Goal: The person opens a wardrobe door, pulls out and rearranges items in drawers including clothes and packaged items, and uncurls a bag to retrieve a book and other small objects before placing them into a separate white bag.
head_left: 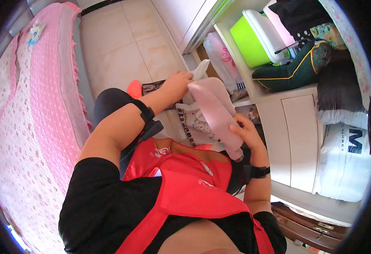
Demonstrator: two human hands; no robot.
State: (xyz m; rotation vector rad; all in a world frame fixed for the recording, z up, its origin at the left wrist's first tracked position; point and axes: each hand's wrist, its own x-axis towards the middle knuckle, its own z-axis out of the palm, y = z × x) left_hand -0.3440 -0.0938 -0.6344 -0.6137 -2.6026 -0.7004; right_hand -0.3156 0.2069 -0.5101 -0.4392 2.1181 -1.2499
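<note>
In front of my lap, my right hand (248, 132) is closed on the lower part of a long, smooth pink item (214, 111) with a paler rounded flap behind it; its exact kind is unclear. A greyish end sticks out below the fingers. My left hand (177, 86) is closed near the item's upper end. From its fingertips a thin white tissue-like piece (200, 70) stands up, apparently pinched there. Under the pink item lies a white printed plastic bag (194, 122).
A pink patterned bed (52, 97) runs along the left. To the right, an open shelf holds a green box with white lid (253, 38), a dark green bag with yellow piping (293, 70) and a wrapped white package (346, 163). A translucent bag (223, 59) stands in a lower compartment.
</note>
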